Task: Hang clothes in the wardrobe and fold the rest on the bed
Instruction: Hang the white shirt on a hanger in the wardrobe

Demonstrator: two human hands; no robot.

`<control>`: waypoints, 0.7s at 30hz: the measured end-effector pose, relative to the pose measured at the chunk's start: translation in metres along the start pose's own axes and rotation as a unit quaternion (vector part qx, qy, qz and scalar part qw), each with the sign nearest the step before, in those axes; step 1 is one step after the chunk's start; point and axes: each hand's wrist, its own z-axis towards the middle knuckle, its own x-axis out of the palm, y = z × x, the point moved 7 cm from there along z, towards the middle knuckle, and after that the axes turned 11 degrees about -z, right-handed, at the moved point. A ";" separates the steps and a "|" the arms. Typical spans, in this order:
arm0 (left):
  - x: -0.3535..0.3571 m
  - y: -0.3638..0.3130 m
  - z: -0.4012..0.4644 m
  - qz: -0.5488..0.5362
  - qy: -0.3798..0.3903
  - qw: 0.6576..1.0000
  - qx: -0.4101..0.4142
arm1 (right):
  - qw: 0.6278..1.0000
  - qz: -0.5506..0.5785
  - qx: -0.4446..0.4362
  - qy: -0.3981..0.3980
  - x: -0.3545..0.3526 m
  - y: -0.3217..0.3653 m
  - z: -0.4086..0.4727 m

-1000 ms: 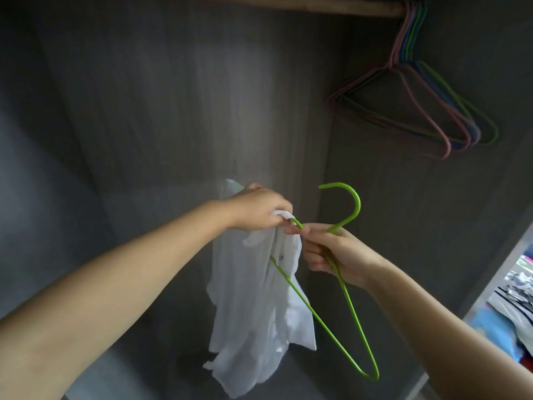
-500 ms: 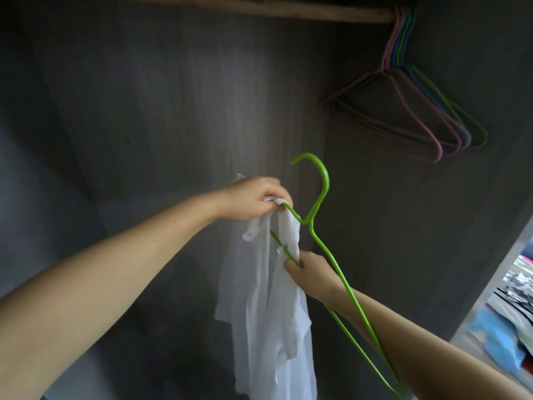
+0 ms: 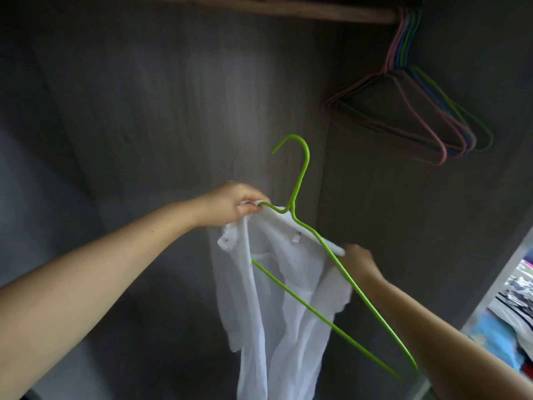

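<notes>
A green wire hanger [image 3: 300, 180] hangs in the air inside the dark wardrobe, its hook pointing up. A thin white garment [image 3: 277, 298] is partly threaded over the hanger's left shoulder and droops down. My left hand [image 3: 233, 206] grips the garment's collar together with the hanger's left shoulder. My right hand [image 3: 359, 261] pinches the garment's edge along the hanger's right arm, pulling it outward. The hanger's lower bar shows through and below the fabric.
A wooden rail [image 3: 288, 11] crosses the top of the wardrobe. Several empty pink, blue and green hangers [image 3: 427, 111] hang at its right end. Folded clothes [image 3: 516, 307] lie on a shelf at the right edge, past the wardrobe's side panel [image 3: 375, 197].
The hanger's hook has risen and turned upright. My right hand moved right and lower, drawing the garment's neck open along the hanger's right arm.
</notes>
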 end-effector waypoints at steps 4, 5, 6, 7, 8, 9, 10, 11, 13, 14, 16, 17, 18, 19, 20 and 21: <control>-0.005 0.045 -0.011 0.045 -0.008 0.997 -0.058 | 1.000 0.003 0.004 -0.014 -0.027 -0.042 0.013; -0.006 0.054 -0.012 0.035 -0.022 0.997 -0.070 | 1.000 0.021 0.001 -0.008 -0.031 -0.046 0.015; -0.006 0.060 -0.013 0.021 -0.036 0.996 -0.078 | 0.999 0.034 -0.004 0.002 -0.034 -0.047 0.015; -0.007 0.063 -0.013 0.007 -0.049 0.996 -0.080 | 0.999 0.032 -0.011 0.014 -0.035 -0.046 0.016; -0.006 0.064 -0.013 -0.002 -0.057 0.995 -0.079 | 0.999 0.016 -0.021 0.027 -0.035 -0.044 0.016; -0.005 0.065 -0.012 -0.004 -0.062 0.995 -0.081 | 0.999 -0.004 -0.031 0.035 -0.035 -0.042 0.016; -0.005 0.065 -0.011 -0.005 -0.065 0.994 -0.084 | 0.998 -0.020 -0.040 0.032 -0.036 -0.041 0.016; -0.005 0.066 -0.010 -0.005 -0.067 0.994 -0.088 | 0.998 -0.033 -0.045 0.022 -0.038 -0.040 0.016; -0.003 0.069 -0.010 0.011 -0.072 0.993 -0.097 | 0.998 -0.057 -0.040 -0.005 -0.043 -0.043 0.016; -0.003 0.070 -0.010 0.033 -0.076 0.991 -0.101 | 0.997 -0.071 -0.035 -0.015 -0.045 -0.044 0.015; -0.001 0.068 -0.010 0.089 -0.085 0.988 -0.097 | 0.994 -0.106 -0.020 -0.019 -0.048 -0.044 0.014; -0.001 0.066 -0.009 0.115 -0.088 0.985 -0.092 | 0.992 -0.121 -0.012 -0.017 -0.048 -0.044 0.015; -0.001 0.064 -0.010 0.132 -0.091 0.983 -0.086 | 0.991 -0.133 -0.011 -0.016 -0.049 -0.041 0.015; -0.001 0.063 -0.010 0.141 -0.092 0.982 -0.081 | 0.990 -0.137 -0.018 -0.009 -0.048 -0.037 0.016; 0.000 0.063 -0.010 0.146 -0.091 0.982 -0.079 | 0.992 -0.123 -0.035 0.011 -0.046 -0.031 0.017; 0.000 0.062 -0.011 0.148 -0.088 0.982 -0.080 | 0.993 -0.095 -0.057 0.040 -0.044 -0.024 0.018</control>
